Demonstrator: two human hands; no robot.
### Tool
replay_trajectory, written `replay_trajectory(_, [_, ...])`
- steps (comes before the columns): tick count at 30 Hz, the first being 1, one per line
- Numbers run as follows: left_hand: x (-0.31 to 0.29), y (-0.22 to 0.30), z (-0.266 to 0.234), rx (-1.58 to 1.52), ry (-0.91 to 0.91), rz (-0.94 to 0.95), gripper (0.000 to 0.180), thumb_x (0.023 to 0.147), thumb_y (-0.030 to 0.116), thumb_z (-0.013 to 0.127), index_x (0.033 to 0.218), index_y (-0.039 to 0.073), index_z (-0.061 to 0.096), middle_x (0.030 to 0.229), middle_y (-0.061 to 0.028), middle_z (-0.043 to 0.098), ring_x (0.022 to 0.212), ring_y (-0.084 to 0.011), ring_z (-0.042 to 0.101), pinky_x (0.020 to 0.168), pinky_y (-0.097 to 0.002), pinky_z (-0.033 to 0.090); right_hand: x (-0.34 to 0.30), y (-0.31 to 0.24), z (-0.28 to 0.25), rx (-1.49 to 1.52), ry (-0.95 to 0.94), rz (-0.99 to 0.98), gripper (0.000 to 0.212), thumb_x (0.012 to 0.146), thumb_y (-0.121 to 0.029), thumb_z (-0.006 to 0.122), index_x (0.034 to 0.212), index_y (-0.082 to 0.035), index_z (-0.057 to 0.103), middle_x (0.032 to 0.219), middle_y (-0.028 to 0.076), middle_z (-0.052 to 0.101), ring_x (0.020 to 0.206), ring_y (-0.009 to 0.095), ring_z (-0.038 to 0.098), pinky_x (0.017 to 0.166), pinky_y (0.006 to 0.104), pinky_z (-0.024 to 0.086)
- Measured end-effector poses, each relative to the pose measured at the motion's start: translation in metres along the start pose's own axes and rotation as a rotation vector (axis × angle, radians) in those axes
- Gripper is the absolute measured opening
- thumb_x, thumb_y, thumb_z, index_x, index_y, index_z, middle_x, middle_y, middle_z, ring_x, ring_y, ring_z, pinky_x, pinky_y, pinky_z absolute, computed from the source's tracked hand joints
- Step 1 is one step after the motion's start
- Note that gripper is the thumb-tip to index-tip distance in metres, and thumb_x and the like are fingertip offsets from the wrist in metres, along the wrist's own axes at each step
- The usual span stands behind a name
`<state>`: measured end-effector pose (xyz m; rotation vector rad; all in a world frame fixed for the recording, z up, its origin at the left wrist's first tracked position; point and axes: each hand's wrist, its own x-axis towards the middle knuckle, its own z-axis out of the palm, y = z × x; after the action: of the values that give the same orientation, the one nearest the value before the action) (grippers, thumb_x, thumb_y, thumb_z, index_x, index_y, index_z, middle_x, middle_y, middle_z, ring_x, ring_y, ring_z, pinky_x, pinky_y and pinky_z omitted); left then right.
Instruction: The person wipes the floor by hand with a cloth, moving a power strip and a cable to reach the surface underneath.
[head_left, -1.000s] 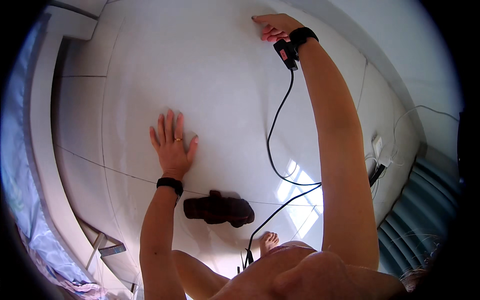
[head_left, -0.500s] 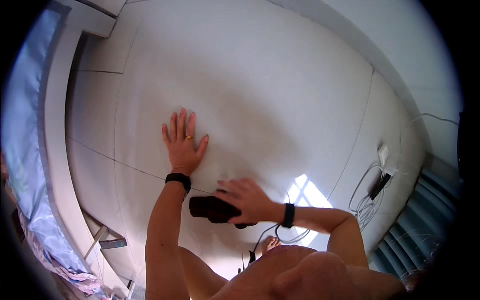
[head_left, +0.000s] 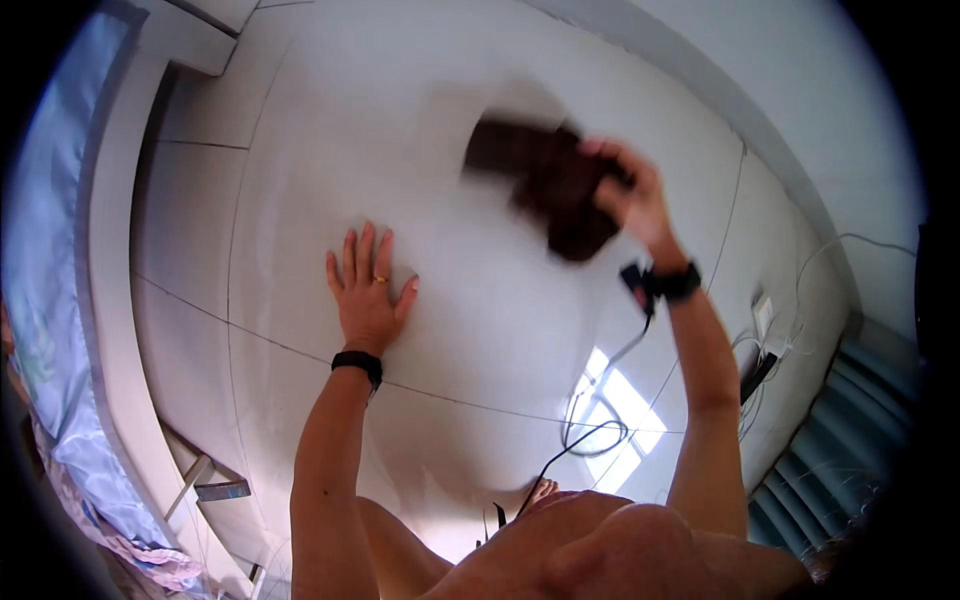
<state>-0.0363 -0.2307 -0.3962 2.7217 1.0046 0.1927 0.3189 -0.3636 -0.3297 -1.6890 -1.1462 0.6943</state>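
Note:
My left hand (head_left: pixel 366 305) lies flat on the pale tiled floor (head_left: pixel 480 340) with its fingers spread, wearing a ring and a black wristband. Out ahead and to the right, my right hand (head_left: pixel 637 195) is closed on the right end of a dark brown cloth (head_left: pixel 540 165). Motion blurs the cloth, which looks bunched up; whether it touches the floor I cannot tell. At my right wrist is a black band with a small dark piece (head_left: pixel 636 287), from which a cable (head_left: pixel 630 345) runs down toward my body.
A bed frame (head_left: pixel 110 250) with shiny blue fabric (head_left: pixel 55 220) stands along the left side. By the right wall are a socket (head_left: pixel 764 315), a black power adapter (head_left: pixel 760 378) and loose cables. Blue-green curtains (head_left: pixel 850 440) hang at the lower right. Window light reflects off the tiles.
My right hand has swung from near my body to farther ahead and right, carrying the brown cloth with it. The cable has stretched out after my wrist. My left hand stays in place.

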Motion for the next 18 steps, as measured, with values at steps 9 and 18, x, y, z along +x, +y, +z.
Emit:
replay_trajectory(9, [0.003,0.002,0.002,0.0,0.004,0.006,0.066,0.09,0.04,0.058,0.148,0.017,0.036,0.157,-0.0093,0.029,0.144,-0.0344,0.025,0.116,-0.0583,0.011,0.159,0.079,0.007,-0.931,0.477,0.051,0.059,0.075,-0.046,0.067,0.127,-0.019,0.062,0.134,0.011,0.055,0.122,0.032,0.051,0.101,0.0437,0.042])
replay_trajectory(18, [-0.007,-0.003,0.002,0.033,-0.021,0.009,0.058,0.093,0.027,0.047,0.149,0.016,0.034,0.158,-0.0088,0.027,0.145,-0.0336,0.023,0.117,-0.057,0.009,-0.006,-0.007,0.12,-0.488,-0.102,-0.279,0.043,0.063,-0.027,0.08,0.101,-0.015,0.064,0.117,0.004,0.062,0.109,0.031,0.055,0.091,0.0444,0.045])
